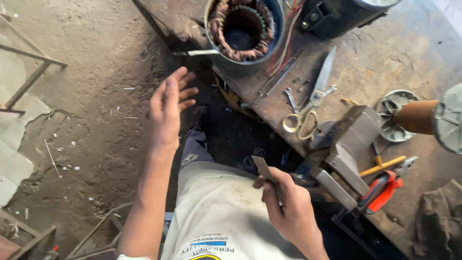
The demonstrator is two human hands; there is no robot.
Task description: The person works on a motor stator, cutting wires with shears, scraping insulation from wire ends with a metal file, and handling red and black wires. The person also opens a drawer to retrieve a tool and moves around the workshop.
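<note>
Left hand (168, 108): raised over the dirt floor (91, 62), palm open, fingers spread and loosely curled, holding nothing and touching nothing. It hangs just left of the worktop's near corner, below the motor stator.

Right hand (288, 207): closed around a thin flat strip (265, 172), grey-tan in colour, pinched between thumb and fingers. The strip projects up and to the left from the fist, clear of the worktop (385, 58) edge and above the person's lap. Material of the strip cannot be determined.

Worktop: worn, stained and rust-brown, running diagonally across the upper right of the view. On it:
- Motor stator (243, 29) in a round metal housing at the near corner, copper windings visible inside, red wires trailing from its right side.
- Large scissors (313, 94) with yellowish handle loops, blades pointing away from the person, lying near the middle.
- Small open-ended spanner (291, 100) just left of the scissors.
- Grey metal block (353, 139) at the near edge, just right of the right hand.
- Red-handled pliers (385, 188) beside the block, with a yellow-handled tool (382, 166) just above them.
- Round fan cover (397, 115) farther right, partly behind a brown cylindrical part (416, 117).
- Dark rag (440, 216) at the right edge.

Floor carries scattered pale scraps and a metal frame (29, 72) at the left.
</note>
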